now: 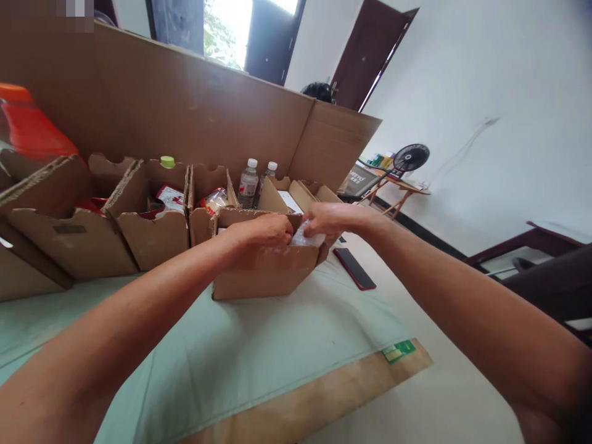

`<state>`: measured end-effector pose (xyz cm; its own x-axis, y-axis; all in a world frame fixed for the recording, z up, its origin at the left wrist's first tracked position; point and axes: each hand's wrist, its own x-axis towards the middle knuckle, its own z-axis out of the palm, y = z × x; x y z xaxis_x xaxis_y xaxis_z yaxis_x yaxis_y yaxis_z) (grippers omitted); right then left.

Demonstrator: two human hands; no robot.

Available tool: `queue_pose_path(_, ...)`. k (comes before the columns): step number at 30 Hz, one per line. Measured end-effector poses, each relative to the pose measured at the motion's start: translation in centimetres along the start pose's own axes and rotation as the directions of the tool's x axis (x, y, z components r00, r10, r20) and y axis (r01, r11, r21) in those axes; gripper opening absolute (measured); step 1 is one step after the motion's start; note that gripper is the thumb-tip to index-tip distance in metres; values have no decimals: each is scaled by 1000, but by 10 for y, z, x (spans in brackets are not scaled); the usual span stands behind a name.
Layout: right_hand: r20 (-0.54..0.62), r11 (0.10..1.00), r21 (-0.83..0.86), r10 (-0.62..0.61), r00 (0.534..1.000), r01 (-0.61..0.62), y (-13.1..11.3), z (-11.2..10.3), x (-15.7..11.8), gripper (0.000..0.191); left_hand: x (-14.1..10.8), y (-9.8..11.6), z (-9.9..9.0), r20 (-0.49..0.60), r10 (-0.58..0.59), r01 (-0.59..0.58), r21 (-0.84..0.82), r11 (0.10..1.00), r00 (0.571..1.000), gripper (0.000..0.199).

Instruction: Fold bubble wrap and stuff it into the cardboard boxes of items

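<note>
A small open cardboard box (259, 277) stands on the pale green cloth, and both my hands reach into its top. My right hand (326, 217) pinches a piece of clear bubble wrap (308, 238) that sticks up at the box's right end. Curled fingers of my left hand (275, 230) dip behind the near wall, close beside the wrap; their tips are hidden, so I cannot tell what they hold. The rest of the box's contents is mostly covered by my hands.
Several cardboard bins (152, 231) with packets line up at left, before a tall cardboard panel (208, 111). Two clear bottles (248, 184) stand behind the box. A dark phone (354, 269) lies at right. An orange bottle (34, 126) is far left; a fan (411, 158) stands beyond.
</note>
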<state>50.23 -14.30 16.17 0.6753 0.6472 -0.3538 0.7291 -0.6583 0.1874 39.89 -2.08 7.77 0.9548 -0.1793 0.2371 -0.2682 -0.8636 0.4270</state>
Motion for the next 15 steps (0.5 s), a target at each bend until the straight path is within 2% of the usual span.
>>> queue_pose_path(4,1,1000,25,7,1000,-7,0,1,16,19,7,-3,1,22,-65,66,-19,998,998,17)
queue_pose_path(10,-4,991,108,-77,997,77,-8,27,19,19,28,-14,9,53,-158,161,-52,986,986,17)
queue_pose_path(15,21,964,225,-150,989,141,9,32,13,33,26,-17,10,68,-197,202,-82,976,978,14)
